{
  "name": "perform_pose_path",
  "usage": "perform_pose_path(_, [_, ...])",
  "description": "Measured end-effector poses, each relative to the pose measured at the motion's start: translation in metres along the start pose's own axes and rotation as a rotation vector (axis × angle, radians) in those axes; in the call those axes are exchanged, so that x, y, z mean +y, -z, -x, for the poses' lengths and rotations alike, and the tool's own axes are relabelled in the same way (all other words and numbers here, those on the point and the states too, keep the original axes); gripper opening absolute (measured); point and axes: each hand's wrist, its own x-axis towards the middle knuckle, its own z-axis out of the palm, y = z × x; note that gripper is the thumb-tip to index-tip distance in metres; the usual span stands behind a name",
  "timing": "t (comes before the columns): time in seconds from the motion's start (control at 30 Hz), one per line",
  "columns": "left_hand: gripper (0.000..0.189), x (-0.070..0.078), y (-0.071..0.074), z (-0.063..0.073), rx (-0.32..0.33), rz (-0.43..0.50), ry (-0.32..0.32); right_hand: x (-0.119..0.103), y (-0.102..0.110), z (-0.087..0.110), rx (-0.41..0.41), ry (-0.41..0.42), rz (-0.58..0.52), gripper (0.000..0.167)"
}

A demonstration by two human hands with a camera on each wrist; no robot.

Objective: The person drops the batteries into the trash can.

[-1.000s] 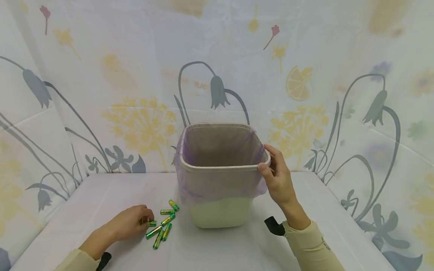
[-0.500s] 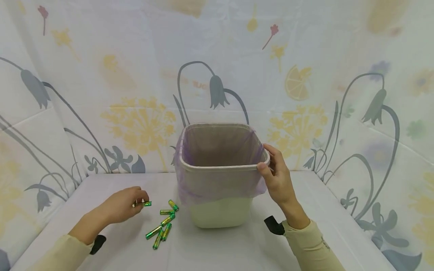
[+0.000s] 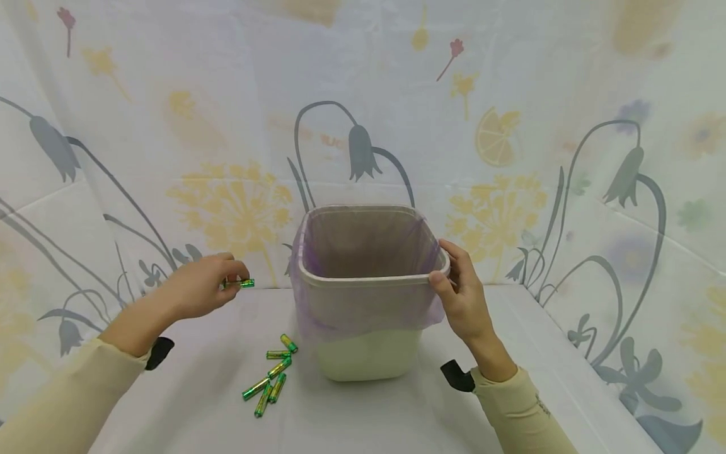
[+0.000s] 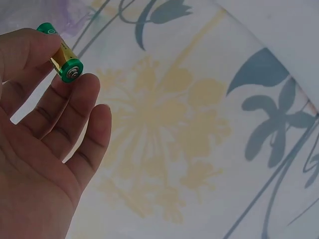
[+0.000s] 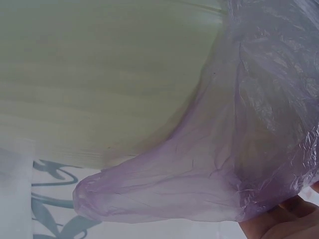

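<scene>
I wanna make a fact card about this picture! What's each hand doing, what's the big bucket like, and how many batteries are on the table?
Left hand: pinches one green-and-gold battery, held up off the table
Right hand: grips the bin's rim at the near right corner
Bin: pale, standing upright
Bag: thin, purple, see-through, folded over the rim
Batteries on table: six, lying left of the bin
Bin's bottom inside: hidden from view
Backdrop: pale, printed with flowers
</scene>
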Motion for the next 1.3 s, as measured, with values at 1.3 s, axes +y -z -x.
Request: perform_pose_path(1.3, [0.016, 0.102, 0.045, -0.118, 0.065, 0.035, -0.190, -0.001, -0.001, 0.000, 0.008, -0.002, 0.017, 0.052])
